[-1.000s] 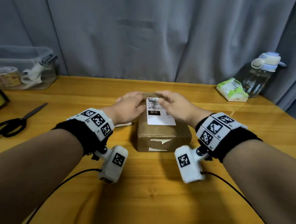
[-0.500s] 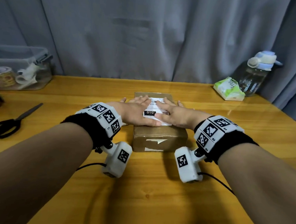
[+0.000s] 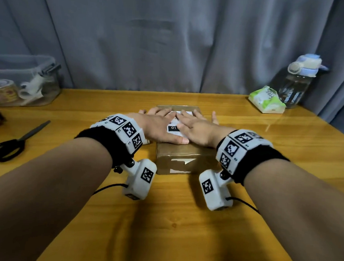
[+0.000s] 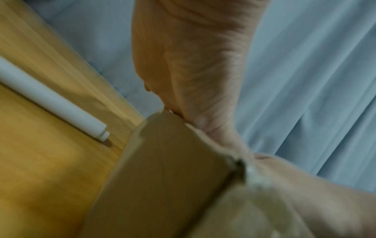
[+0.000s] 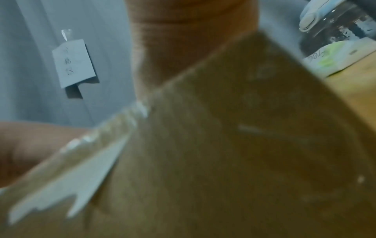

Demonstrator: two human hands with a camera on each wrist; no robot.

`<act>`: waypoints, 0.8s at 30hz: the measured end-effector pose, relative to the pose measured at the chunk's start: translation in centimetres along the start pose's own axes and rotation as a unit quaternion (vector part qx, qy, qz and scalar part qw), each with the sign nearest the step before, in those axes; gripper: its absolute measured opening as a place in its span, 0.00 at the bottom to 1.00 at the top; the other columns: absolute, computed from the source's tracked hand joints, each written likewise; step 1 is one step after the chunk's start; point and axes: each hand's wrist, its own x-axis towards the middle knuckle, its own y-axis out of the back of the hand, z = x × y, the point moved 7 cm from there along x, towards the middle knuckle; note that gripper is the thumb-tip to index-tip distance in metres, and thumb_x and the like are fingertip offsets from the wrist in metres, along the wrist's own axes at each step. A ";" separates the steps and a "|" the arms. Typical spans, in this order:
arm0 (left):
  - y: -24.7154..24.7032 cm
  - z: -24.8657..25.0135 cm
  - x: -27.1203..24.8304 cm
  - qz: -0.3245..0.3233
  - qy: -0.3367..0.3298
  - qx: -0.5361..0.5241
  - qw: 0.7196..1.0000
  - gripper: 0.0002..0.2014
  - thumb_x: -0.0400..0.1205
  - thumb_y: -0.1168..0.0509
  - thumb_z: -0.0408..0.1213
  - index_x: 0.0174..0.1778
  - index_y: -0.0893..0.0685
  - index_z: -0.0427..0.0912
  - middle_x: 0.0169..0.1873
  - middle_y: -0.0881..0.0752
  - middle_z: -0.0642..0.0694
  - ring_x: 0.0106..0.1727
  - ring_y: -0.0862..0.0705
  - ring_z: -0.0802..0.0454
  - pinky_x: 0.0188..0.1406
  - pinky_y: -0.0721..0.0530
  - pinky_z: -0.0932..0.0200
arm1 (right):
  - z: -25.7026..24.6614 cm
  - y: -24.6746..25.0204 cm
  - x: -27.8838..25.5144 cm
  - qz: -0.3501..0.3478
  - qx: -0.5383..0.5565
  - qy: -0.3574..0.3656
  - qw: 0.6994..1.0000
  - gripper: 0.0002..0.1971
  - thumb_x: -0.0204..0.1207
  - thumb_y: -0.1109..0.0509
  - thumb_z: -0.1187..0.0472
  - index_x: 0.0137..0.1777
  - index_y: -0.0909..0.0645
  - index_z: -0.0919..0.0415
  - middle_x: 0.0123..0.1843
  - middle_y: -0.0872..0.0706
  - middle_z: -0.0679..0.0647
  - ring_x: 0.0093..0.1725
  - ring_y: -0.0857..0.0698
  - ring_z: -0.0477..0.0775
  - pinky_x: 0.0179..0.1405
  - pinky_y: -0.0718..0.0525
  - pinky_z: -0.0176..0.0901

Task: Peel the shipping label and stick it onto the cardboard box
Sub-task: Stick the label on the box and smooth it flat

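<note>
A brown cardboard box [image 3: 177, 160] sits at the middle of the wooden table [image 3: 162, 219]. A white shipping label [image 3: 174, 128] lies on its top, mostly covered by my hands. My left hand [image 3: 157, 123] lies flat on the left half of the box top, fingers straight and spread. My right hand [image 3: 197, 125] lies flat on the right half, its fingers pointing over the label. The left wrist view shows my palm [image 4: 203, 72] on the box [image 4: 162, 177] edge. The right wrist view is filled by the blurred box [image 5: 223, 153] side.
Black scissors [image 3: 13, 144] lie at the left. A clear tub [image 3: 24, 80] with tape rolls stands back left. A tissue pack [image 3: 267, 99] and a water bottle [image 3: 298, 81] stand back right. A white tube [image 4: 50, 99] lies left of the box. A grey curtain hangs behind.
Both hands went from holding the label's far end to lying flat on it, then slid a little farther along the box top.
</note>
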 end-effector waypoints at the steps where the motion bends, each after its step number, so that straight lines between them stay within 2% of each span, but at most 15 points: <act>1: -0.1 -0.1 0.1 -0.001 -0.001 -0.005 1.000 0.57 0.63 0.49 0.79 0.83 0.61 0.54 0.84 0.60 0.56 0.85 0.61 0.47 0.79 0.56 0.36 | 0.1 -0.3 0.3 -0.002 -0.002 -0.010 1.000 0.27 0.84 0.61 0.43 0.82 0.55 0.42 0.86 0.57 0.41 0.85 0.62 0.53 0.76 0.73 0.72; 4: -0.3 -1.2 -0.1 -0.005 0.007 -0.011 1.000 0.63 0.55 0.53 0.82 0.82 0.62 0.52 0.84 0.61 0.56 0.85 0.61 0.49 0.80 0.61 0.34 | 1.4 -0.2 0.6 0.004 -0.018 -0.050 0.999 0.29 0.82 0.65 0.41 0.83 0.58 0.45 0.86 0.60 0.43 0.85 0.62 0.54 0.75 0.73 0.70; 8: -0.1 -2.9 -1.0 -0.013 0.023 0.008 1.000 0.62 0.54 0.54 0.82 0.82 0.63 0.54 0.84 0.61 0.57 0.85 0.60 0.47 0.79 0.63 0.31 | 2.3 0.0 -0.1 0.009 -0.038 -0.088 0.995 0.32 0.80 0.67 0.37 0.83 0.61 0.46 0.86 0.62 0.43 0.85 0.63 0.57 0.75 0.74 0.72; 10: -0.1 -3.1 -1.5 -0.015 0.030 0.007 0.999 0.61 0.56 0.53 0.82 0.82 0.63 0.54 0.84 0.61 0.58 0.85 0.60 0.48 0.79 0.63 0.31 | 2.2 0.1 -0.4 0.009 -0.050 -0.099 0.994 0.34 0.79 0.68 0.35 0.83 0.60 0.46 0.86 0.61 0.43 0.85 0.64 0.58 0.74 0.74 0.74; 12: -0.3 -3.0 -1.9 -0.005 0.036 -0.011 0.999 0.57 0.63 0.51 0.80 0.82 0.63 0.54 0.84 0.60 0.57 0.85 0.60 0.48 0.80 0.62 0.32 | 2.1 0.4 -0.6 0.012 -0.068 -0.100 0.993 0.34 0.78 0.68 0.34 0.83 0.59 0.47 0.86 0.61 0.44 0.84 0.65 0.58 0.73 0.75 0.75; 15: -1.0 -3.4 -2.5 -0.006 0.043 -0.068 0.997 0.54 0.66 0.50 0.77 0.82 0.63 0.54 0.84 0.56 0.52 0.85 0.60 0.47 0.80 0.60 0.34 | 3.0 0.4 -1.0 0.001 -0.060 -0.089 0.994 0.31 0.79 0.66 0.34 0.81 0.58 0.37 0.86 0.60 0.42 0.84 0.65 0.59 0.73 0.75 0.76; 18: -2.1 -3.8 -3.0 -0.032 0.029 -0.112 0.993 0.50 0.68 0.52 0.76 0.82 0.61 0.56 0.84 0.58 0.51 0.84 0.63 0.44 0.80 0.60 0.36 | 4.0 0.1 -1.5 -0.014 -0.037 -0.082 0.996 0.27 0.80 0.64 0.34 0.79 0.56 0.29 0.86 0.59 0.40 0.85 0.64 0.60 0.74 0.72 0.78; 21: -1.6 -4.4 -2.4 0.011 0.020 -0.117 0.993 0.50 0.67 0.50 0.75 0.82 0.61 0.57 0.84 0.58 0.52 0.85 0.61 0.45 0.81 0.59 0.32 | 4.1 0.3 -1.1 -0.009 -0.042 -0.082 0.996 0.26 0.80 0.64 0.35 0.79 0.56 0.30 0.86 0.58 0.41 0.85 0.63 0.60 0.74 0.72 0.77; 24: -0.6 -4.9 -1.2 0.069 0.028 -0.104 0.992 0.44 0.73 0.49 0.72 0.82 0.53 0.59 0.85 0.53 0.51 0.85 0.57 0.45 0.81 0.59 0.34 | 3.9 0.9 0.1 -0.004 -0.052 -0.087 0.995 0.27 0.81 0.63 0.36 0.80 0.55 0.33 0.86 0.57 0.42 0.85 0.63 0.60 0.75 0.72 0.77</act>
